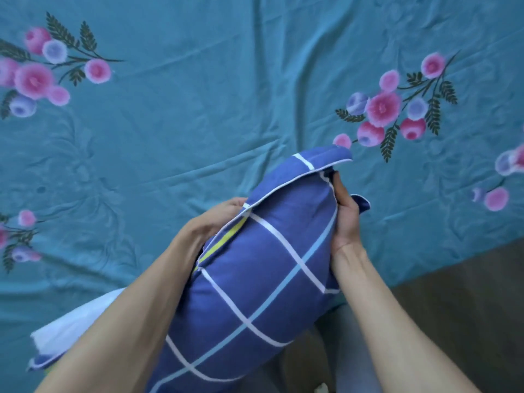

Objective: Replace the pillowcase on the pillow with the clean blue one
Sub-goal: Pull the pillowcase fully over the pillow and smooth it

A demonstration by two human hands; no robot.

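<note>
A pillow in a blue pillowcase [255, 279] with a white and light-blue check and one yellow stripe is held up over the near edge of the bed, standing on end and tilted. My left hand [215, 219] grips the flap at the open end on the pillow's left side, its fingers partly tucked under the fabric. My right hand [346, 219] holds the pillow's right side, fingers curled over the edge of the case near the top. A corner of blue fabric sticks out behind that hand.
The bed carries a teal sheet [184, 109] with pink and purple flower prints. A white cloth with a blue edge [65, 333] lies at the lower left under my left arm. Dark floor [467, 293] shows at the lower right.
</note>
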